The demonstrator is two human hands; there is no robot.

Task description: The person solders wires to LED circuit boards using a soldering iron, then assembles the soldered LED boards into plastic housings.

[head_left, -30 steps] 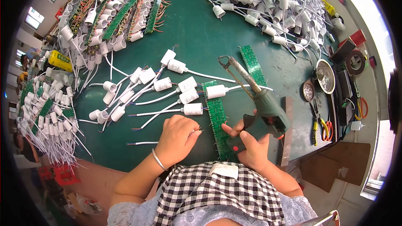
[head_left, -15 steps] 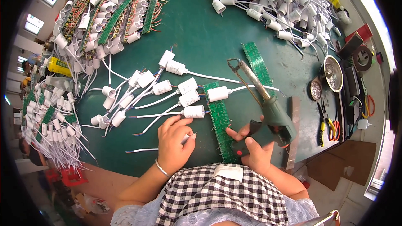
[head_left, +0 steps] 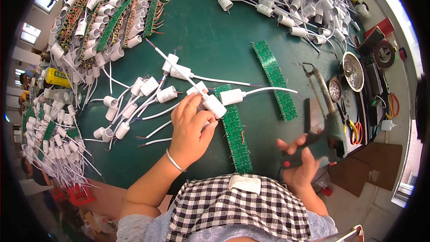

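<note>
Left hand [head_left: 190, 127] fingers clamp a white lamp socket [head_left: 214, 106] just above the green circuit strip [head_left: 234, 127]; right hand [head_left: 301, 163] grips the soldering gun [head_left: 329, 123], tip raised clear; judged mid-batch: finished assemblies [head_left: 105, 29] lie far beyond the fingertips; loose sockets [head_left: 134, 103] remain leftward.

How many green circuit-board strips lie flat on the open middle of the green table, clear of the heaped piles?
2: one circuit strip beside the left hand, one circuit strip further right, above the right hand. More sit half-hidden in the piles.
</note>
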